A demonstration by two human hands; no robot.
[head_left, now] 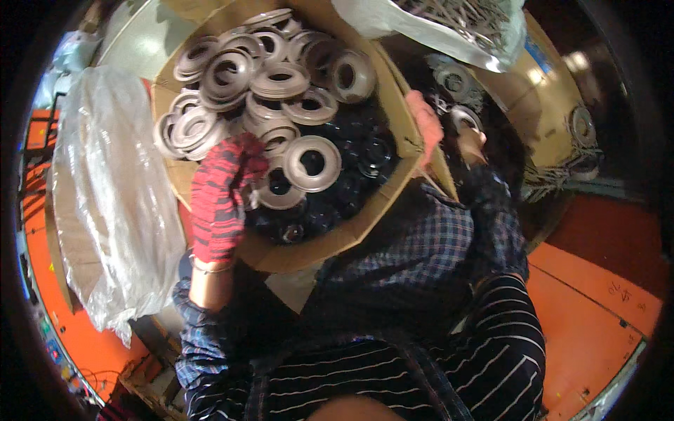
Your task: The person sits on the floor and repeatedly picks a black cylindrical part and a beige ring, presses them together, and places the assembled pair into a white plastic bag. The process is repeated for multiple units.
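Note:
My left hand, in a red and black striped glove, reaches over a cardboard box. Its fingers curl in among pale ring-shaped discs; what they hold, if anything, is hidden. Right beside the fingers, one flanged ring lies tilted on another over shiny black round parts. On the far right my right hand, its fingers bare, is closed at the edge of a bright metal ring. That hand is over a dark container, where a grey toothed-looking round part lies just beyond.
A clear plastic bag covers cardboard on the left. At the upper right a white bag holds thin metal pieces. A pink cloth hangs over the box edge. An orange surface lies at lower right, near several metal rods.

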